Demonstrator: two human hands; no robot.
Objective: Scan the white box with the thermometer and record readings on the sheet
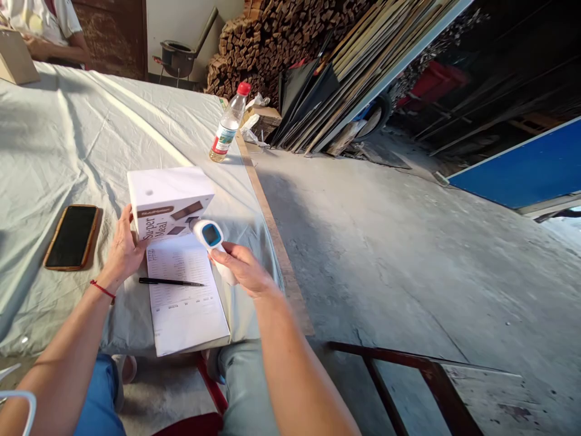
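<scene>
My right hand [242, 266] is closed around the handle of a white infrared thermometer [227, 272] with a blue-rimmed screen. Its head points at the front of a white box [175, 184] printed "Super Meal"; whether they touch I cannot tell. At the box's left lower corner, my left hand [123, 248] grips it, fingers along the side and thumb at the front. Just in front of the box lies a printed sheet [188, 321], and a black pen [170, 281] rests across it. A phone in a brown case [72, 236] lies left of my left hand.
A bottle with a red cap [224, 130] stands near the right edge of the cloth-covered table [104, 130]. Across the table sits another person [49, 27] beside a cardboard box [17, 57]. Stacked wood [267, 42] and leaning boards [363, 66] are beyond. A wooden chair [422, 363] stands at lower right.
</scene>
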